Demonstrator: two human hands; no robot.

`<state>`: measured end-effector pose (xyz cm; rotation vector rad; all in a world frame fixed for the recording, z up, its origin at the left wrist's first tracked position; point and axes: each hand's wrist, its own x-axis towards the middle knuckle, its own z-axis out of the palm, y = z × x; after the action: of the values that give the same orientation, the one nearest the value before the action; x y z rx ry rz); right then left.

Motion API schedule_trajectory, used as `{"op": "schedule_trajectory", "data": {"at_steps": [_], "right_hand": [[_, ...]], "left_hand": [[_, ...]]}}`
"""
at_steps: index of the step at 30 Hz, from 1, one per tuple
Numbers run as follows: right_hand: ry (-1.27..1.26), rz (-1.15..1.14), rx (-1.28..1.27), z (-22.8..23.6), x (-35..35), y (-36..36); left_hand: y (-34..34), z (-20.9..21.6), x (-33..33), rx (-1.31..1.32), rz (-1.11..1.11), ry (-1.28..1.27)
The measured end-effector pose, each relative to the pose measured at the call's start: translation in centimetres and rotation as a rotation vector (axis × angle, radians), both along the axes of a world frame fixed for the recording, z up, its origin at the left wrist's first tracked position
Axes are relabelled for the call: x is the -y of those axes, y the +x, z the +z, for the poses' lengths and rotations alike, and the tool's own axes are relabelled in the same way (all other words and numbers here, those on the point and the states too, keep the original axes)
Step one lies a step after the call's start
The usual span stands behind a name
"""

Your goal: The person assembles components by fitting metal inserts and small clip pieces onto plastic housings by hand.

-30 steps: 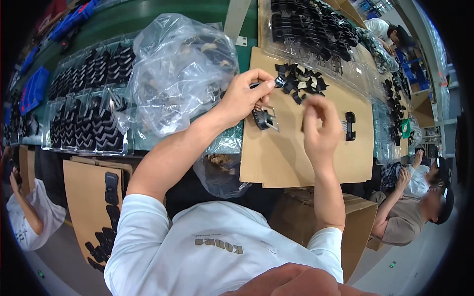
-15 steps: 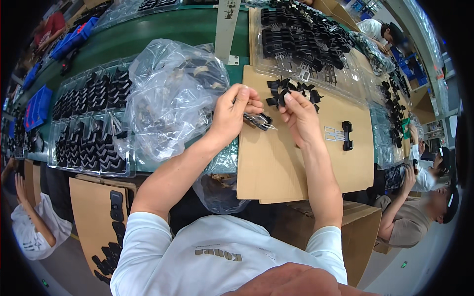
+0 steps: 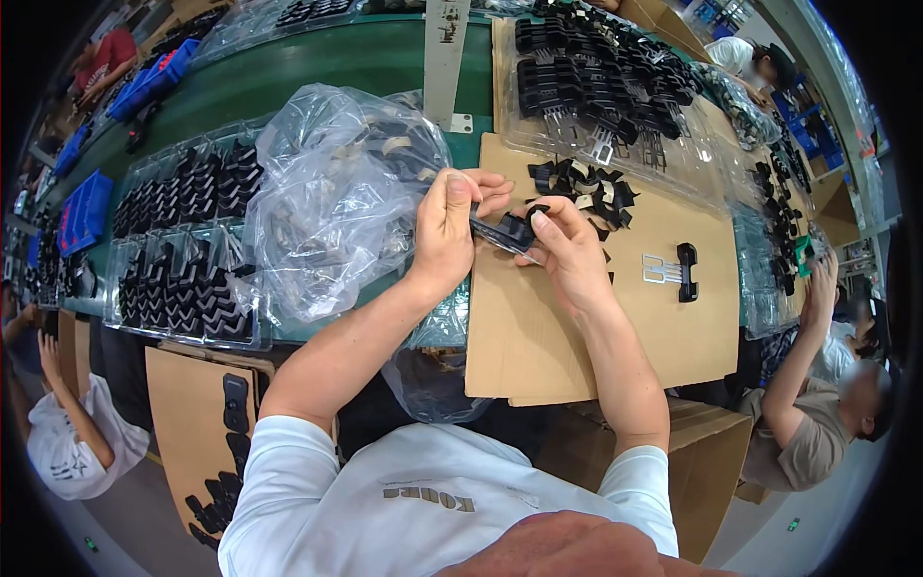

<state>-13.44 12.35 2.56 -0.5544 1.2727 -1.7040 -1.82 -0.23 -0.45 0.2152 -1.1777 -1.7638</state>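
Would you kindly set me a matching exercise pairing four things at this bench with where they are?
1. black part
2. plastic bag
3. loose black pieces
4. lone part with metal prongs

a. right of the hands, on the cardboard
b. held between both hands
c. left of the left hand
d. heaped beyond the right hand

Pairs: 1-b, 2-c, 3-d, 4-a

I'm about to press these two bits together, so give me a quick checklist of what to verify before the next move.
1. Both hands on the small black part: ok, left hand and right hand pinch it.
2. Part over the cardboard sheet: ok.
3. Pieces aligned: cannot tell, fingers cover the joint.
4. Loose black parts pile close by: ok.
5. Finished piece with metal prongs clear of the hands: ok.
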Motion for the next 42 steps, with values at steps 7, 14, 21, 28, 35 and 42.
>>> {"op": "schedule_trajectory", "data": {"at_steps": [7,14,21,28,35,42], "right_hand": [[-0.015,-0.155,-0.299,0.6,-0.1,-1.1],[-0.101,-0.08,-0.542,0.4,0.0,-0.6],[-0.15,-0.187,-0.674,0.2,0.2,-0.8],[-0.175,-0.252,-1.16,0.3,0.4,-0.7],[-0.175,-0.179,-0.999,-0.1,0.0,-0.2],[-0.182,-0.304,-0.476,1.1,-0.1,0.1]], "left_hand": [[0.9,0.2,0.0,0.459,-0.093,-0.408],[1.3,-0.2,-0.8,0.618,-0.424,-0.328],[1.3,1.4,-0.6,0.709,-0.442,-0.217],[1.0,0.3,-1.1,0.553,-0.445,-0.206],[1.4,1.3,-0.6,0.705,-0.418,-0.314],[1.3,1.2,-0.4,0.654,-0.469,-0.014]]}}
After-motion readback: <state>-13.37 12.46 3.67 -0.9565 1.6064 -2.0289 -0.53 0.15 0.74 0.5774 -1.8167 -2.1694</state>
